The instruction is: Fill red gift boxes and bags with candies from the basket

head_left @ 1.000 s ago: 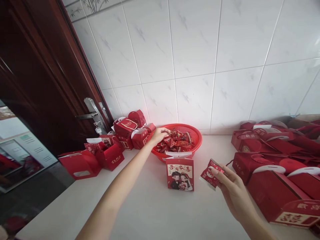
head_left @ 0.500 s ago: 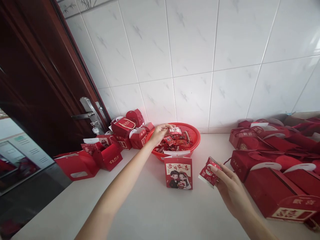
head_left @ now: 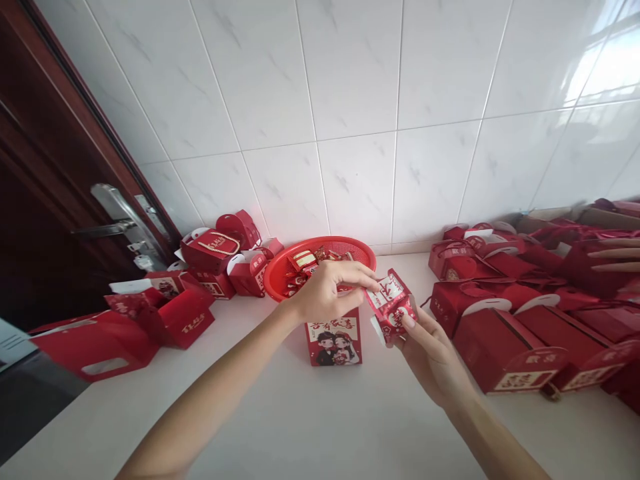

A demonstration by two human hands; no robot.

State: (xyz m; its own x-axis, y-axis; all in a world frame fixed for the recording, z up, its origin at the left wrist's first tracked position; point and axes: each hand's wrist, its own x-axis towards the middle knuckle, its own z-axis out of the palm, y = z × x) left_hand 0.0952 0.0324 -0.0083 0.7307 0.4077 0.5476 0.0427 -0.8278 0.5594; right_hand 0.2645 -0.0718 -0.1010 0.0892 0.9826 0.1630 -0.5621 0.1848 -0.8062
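My left hand (head_left: 333,290) pinches a red-and-white candy packet (head_left: 389,291) by its edge, over the front of the basket. That packet meets a second red candy packet (head_left: 399,320), which my right hand (head_left: 430,350) grips between thumb and fingers. Below my left hand an upright red gift box (head_left: 334,341) with a cartoon couple on its front stands on the white table (head_left: 300,420); the hand hides its top. Just behind, a red plastic basket (head_left: 367,250) holds several wrapped candies (head_left: 303,260), partly covered by my left hand.
Red gift boxes (head_left: 185,313) cluster at the left by a dark door (head_left: 30,167) with a metal handle. More red boxes (head_left: 500,347) crowd the right side, where another person's hand (head_left: 617,257) shows at the edge. A tiled wall (head_left: 355,187) rises behind.
My left hand has come out of the basket with a packet and moved right to my right hand's packet. The view has turned rightward, and another person's hand has appeared at the right.
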